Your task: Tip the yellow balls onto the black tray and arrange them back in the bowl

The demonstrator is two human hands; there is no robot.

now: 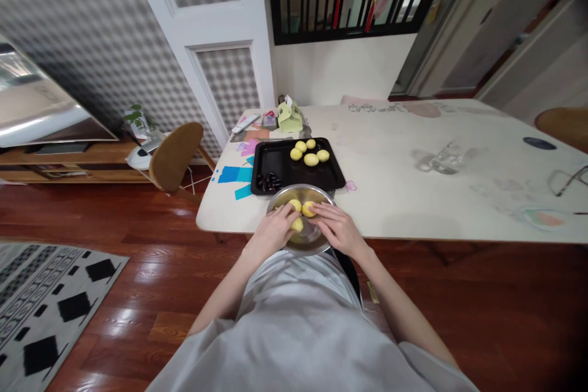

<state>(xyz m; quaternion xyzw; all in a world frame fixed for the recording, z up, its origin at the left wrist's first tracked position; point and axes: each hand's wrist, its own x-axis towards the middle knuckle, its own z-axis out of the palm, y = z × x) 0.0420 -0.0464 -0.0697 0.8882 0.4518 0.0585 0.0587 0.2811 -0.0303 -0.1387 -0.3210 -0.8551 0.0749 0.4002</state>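
While the left hand (274, 228) curls round one yellow fruit (297, 225) in the bowl (313, 234), the right hand (340, 228), fingers loosely spread, touches a second fruit (308, 209); whether it grips, I cannot tell. Light fingertip pressure should stop either slipping.

Shirt (303, 331): pale grey, loose cut, creased across the front. Sleeves (206, 346): short, wide. Forearms (227, 294): bare. Black garment (348, 271): partly visible, right of the shirt's far end.
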